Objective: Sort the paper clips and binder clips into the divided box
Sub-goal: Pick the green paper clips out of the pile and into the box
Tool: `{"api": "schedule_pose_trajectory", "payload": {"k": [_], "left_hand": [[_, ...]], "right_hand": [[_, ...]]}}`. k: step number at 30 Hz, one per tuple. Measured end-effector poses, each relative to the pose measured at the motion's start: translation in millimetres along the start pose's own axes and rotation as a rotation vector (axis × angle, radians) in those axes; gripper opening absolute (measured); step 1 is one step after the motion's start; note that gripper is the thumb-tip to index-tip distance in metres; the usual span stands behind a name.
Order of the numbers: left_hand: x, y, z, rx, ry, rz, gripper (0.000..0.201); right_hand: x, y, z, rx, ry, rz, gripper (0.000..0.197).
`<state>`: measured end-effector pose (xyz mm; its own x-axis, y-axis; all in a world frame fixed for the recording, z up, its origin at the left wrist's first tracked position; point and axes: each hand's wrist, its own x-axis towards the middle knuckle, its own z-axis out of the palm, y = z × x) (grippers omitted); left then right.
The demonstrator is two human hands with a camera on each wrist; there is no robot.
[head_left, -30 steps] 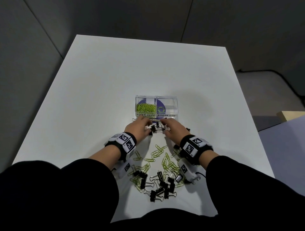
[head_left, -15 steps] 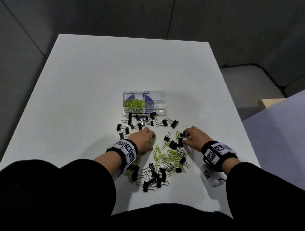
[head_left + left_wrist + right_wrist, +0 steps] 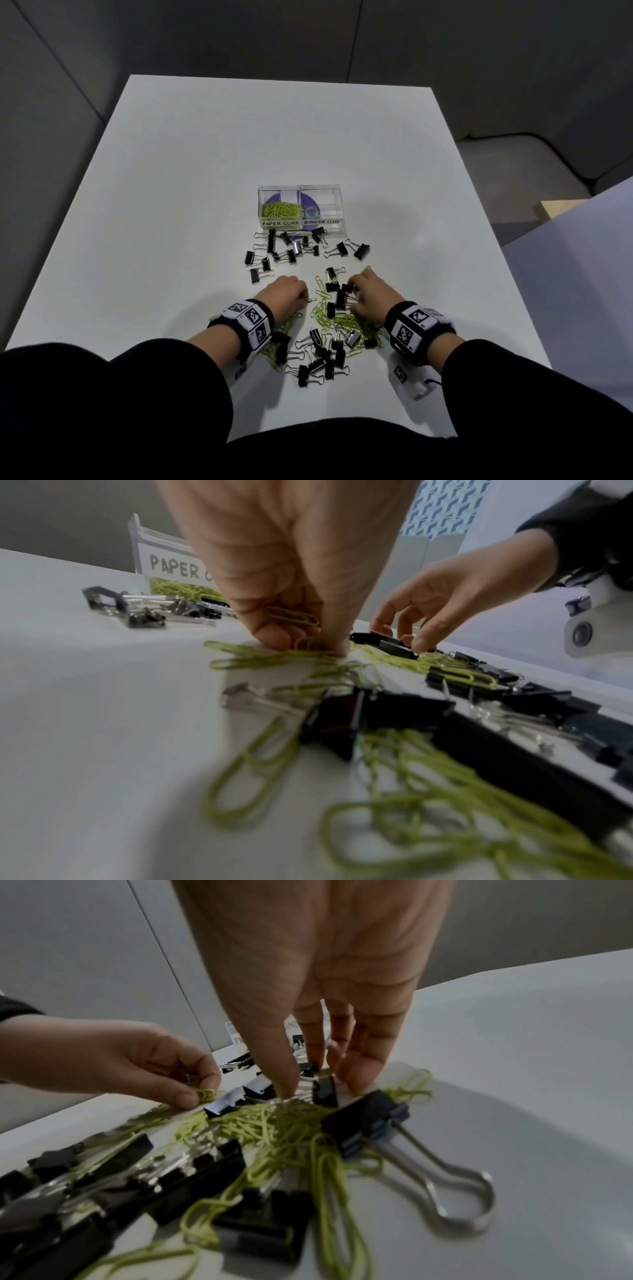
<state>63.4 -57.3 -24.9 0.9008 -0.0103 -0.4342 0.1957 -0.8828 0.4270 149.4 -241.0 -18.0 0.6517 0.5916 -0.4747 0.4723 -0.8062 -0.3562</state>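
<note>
The clear divided box (image 3: 337,205) stands mid-table; its left cell, labelled PAPER CLIPS, holds green paper clips (image 3: 281,209), and I see no clips in the cell labelled BINDER CLIPS. Several black binder clips (image 3: 291,248) lie loose in front of it. Nearer me is a mixed pile (image 3: 329,329) of green paper clips and binder clips. My left hand (image 3: 303,296) pinches a few green paper clips (image 3: 294,616) at the pile's left edge. My right hand (image 3: 304,1085) pinches a black binder clip (image 3: 323,1089) between thumb and fingers.
The white table (image 3: 205,171) ends close behind the pile at my body and runs wide to the left and beyond the box. A lilac surface (image 3: 582,291) and a beige block (image 3: 555,209) lie off its right edge.
Both hands have drawn back from the front of the box to the mixed pile. Where they were, loose binder clips now lie. The left hand has picked up paper clips.
</note>
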Motion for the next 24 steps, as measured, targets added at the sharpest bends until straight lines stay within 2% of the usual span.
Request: {"api": "schedule_pose_trajectory", "payload": {"k": [6,13,18,22,24], "left_hand": [[-6.5,-2.1,-4.4,-0.007,-0.031,-0.028,0.029],[-5.5,-3.7,-9.9,-0.025,-0.065,-0.100,0.027],[-1.1,10.8,-11.4,0.025,-0.061,-0.033,0.021],[11.4,22.0,-18.2,0.101,-0.059,-0.036,0.046],[16.1,24.1,-20.4,0.081,-0.042,-0.043,0.049]], "right_hand": [[0.7,3.2,-0.8,-0.056,0.036,-0.014,0.023],[0.4,1.3,-4.6,-0.169,0.008,-0.054,0.021],[-1.3,0.0,-10.3,-0.159,-0.040,-0.060,0.013],[-4.7,2.4,-11.3,-0.116,-0.092,-0.115,0.023],[-5.1,5.7,-11.4,-0.025,-0.073,-0.147,0.024]]}}
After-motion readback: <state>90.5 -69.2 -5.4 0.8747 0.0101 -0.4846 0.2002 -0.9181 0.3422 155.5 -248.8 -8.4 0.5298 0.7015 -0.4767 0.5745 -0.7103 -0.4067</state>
